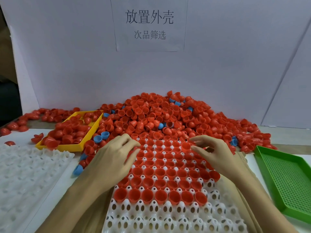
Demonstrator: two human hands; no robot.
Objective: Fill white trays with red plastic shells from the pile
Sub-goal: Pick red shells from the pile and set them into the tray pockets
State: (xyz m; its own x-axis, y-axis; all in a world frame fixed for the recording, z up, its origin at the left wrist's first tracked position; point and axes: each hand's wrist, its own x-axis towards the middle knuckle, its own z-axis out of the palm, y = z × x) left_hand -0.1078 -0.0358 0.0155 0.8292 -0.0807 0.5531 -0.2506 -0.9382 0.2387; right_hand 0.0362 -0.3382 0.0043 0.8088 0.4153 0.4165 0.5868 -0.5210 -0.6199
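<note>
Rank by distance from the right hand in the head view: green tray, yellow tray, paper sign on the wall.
From the right hand:
1. green tray, just to its right on the table.
2. yellow tray, across on the left, past the left hand.
3. paper sign, high on the back wall.

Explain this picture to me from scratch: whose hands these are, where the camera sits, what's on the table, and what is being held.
There is no machine here. A person works bare-handed, and the single camera sits on their head, looking down. Left hand and right hand hover over a white tray, its far rows filled with red shells. Behind lies the pile, red with a few blue ones mixed in. A yellow tray holds more shells, a green tray sits right, and another white tray lies left. Neither hand clearly grips anything.
</note>
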